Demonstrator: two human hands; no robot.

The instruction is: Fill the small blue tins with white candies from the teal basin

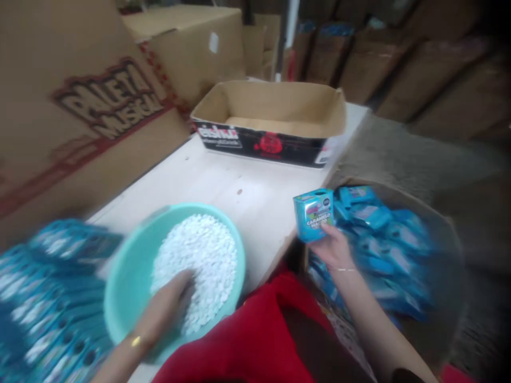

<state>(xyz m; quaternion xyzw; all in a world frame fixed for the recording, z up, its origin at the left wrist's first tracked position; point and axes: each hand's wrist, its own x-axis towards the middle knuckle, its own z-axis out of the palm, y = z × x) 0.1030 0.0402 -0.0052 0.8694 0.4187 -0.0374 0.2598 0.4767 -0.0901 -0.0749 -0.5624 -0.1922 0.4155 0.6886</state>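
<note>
My right hand (332, 248) grips a small blue candy box (314, 217) by its lower right corner, thumb on the printed front where "CARAMELO" can be read. The box is held upright over the near right edge of the table. My left hand (174, 298) reaches into a turquoise basin (126, 266), against a heap of small white candies (207, 260). Its fingers are blurred and partly sunk among the candies, so their grip is hidden. Left of the basin stand rows of blue candy boxes (43, 308), smeared by motion.
On the white table (223, 175) stands an open, low cardboard box (267, 149) with a black front. A large carton (112, 106) marked "PALETA MUSICAL" rises at left. Beside me at right, a big cardboard container (447, 255) holds many blue packs (383, 255). More cartons line the back.
</note>
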